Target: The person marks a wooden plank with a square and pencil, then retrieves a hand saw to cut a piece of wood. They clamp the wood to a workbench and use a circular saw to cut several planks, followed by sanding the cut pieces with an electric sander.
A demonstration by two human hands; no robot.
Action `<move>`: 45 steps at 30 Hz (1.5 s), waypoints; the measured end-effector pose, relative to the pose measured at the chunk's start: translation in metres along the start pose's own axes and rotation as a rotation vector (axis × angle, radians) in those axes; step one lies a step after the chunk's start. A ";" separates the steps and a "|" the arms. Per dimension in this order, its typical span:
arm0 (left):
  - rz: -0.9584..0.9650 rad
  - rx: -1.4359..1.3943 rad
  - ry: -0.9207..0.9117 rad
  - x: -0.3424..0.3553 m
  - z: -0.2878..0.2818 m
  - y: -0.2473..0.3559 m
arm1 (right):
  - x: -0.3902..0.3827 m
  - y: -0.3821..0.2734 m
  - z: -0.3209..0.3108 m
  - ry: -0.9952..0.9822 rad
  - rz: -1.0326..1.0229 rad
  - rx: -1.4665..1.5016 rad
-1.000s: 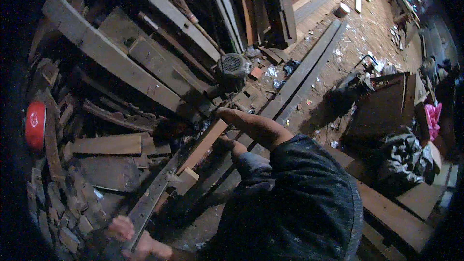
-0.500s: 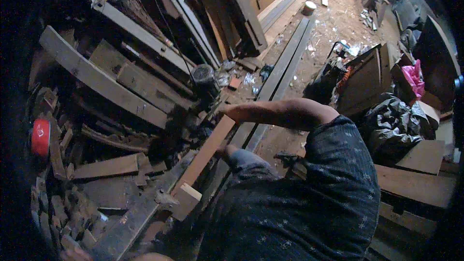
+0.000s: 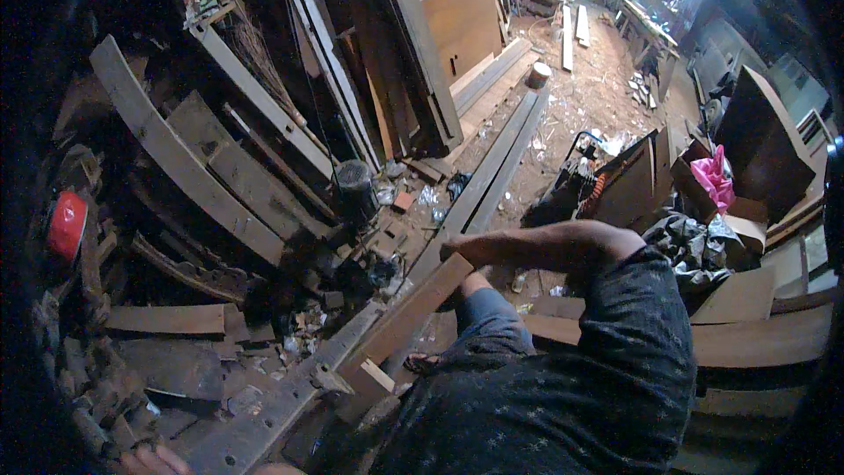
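My right arm reaches across to my right hand, closed at the upper end of a brown board, its fingers mostly hidden. The board lies diagonally along a long grey beam with holes in it, and a short pale-ended wooden block sits beside the board's lower end. My left hand is cut off at the lower left, curled fingers at the beam's edge. My dark shirt, shorts and sandalled foot show at right of the board.
A dark cylindrical motor stands ahead among scraps. Planks and a red object are at left. Long timbers lie on the dirt floor. Panels, a pink bag and black plastic crowd the right; workbenches stand farther back.
The view has tilted up, showing more of the workshop's far end. My left hand has slid toward the lower left edge; my right hand remains at the board's upper end, now lower in view.
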State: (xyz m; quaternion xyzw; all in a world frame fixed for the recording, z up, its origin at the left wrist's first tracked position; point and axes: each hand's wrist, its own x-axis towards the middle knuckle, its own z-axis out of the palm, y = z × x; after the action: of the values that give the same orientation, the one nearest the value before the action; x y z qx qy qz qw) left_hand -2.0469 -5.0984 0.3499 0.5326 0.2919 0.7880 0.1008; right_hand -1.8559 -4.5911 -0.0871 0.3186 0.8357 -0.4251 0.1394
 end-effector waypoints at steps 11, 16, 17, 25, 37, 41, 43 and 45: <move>-0.018 -0.010 -0.026 0.011 0.020 -0.006 | -0.100 0.090 -0.011 -0.054 -0.374 -0.006; -0.038 -0.033 -0.067 0.042 0.052 -0.052 | -0.172 0.091 -0.054 0.021 -0.101 0.233; -0.049 -0.044 -0.078 0.050 0.060 -0.066 | -0.179 0.106 -0.066 0.022 -0.168 0.040; -0.133 -0.070 -0.195 0.131 0.167 -0.221 | -0.193 0.174 -0.152 0.219 0.492 0.851; -0.263 -0.140 -0.321 0.262 0.382 -0.472 | -0.178 0.390 -0.309 0.363 0.812 1.144; -0.258 -0.147 -0.384 0.300 0.427 -0.510 | -0.192 0.414 -0.382 0.471 0.771 1.020; -0.254 -0.162 -0.426 0.322 0.443 -0.531 | -0.200 0.424 -0.410 0.569 0.703 1.065; -0.247 -0.155 -0.464 0.343 0.458 -0.545 | -0.202 0.421 -0.448 0.612 0.731 1.047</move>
State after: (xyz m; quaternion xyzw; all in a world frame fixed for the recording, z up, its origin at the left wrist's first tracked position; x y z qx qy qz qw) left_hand -1.8598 -4.3344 0.4282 0.6500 0.2626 0.6467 0.3006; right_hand -1.4116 -4.1333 0.0217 0.7091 0.3626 -0.5884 -0.1397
